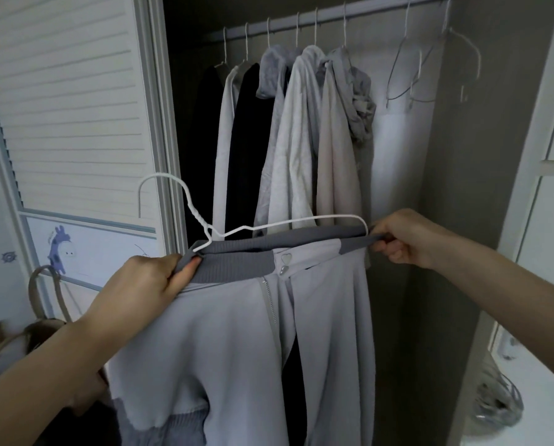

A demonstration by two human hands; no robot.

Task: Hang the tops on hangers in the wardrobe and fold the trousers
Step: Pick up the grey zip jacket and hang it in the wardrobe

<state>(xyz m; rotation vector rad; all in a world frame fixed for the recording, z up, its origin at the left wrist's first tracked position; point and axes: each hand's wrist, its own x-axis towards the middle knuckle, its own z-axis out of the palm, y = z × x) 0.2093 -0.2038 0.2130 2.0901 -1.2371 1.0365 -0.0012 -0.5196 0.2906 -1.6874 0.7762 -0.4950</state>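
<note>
A light grey zip jacket (234, 342) with a dark grey ribbed collar hangs in front of me, before the open wardrobe. A white wire hanger (205, 217) sits in its neck opening, hook tilted up to the left. My left hand (147, 284) grips the collar's left end together with the hanger's left shoulder. My right hand (404, 236) pinches the collar's right end, pulling it taut over the hanger's right shoulder. Behind, several tops (301, 130) hang on the wardrobe rail (333, 17).
Empty wire hangers (430, 69) hang at the rail's right end. A white louvred door (69, 101) stands at the left, with a bag with looped handles (40, 304) below it. A white shelf (539, 381) with a crumpled silvery bag lies at lower right.
</note>
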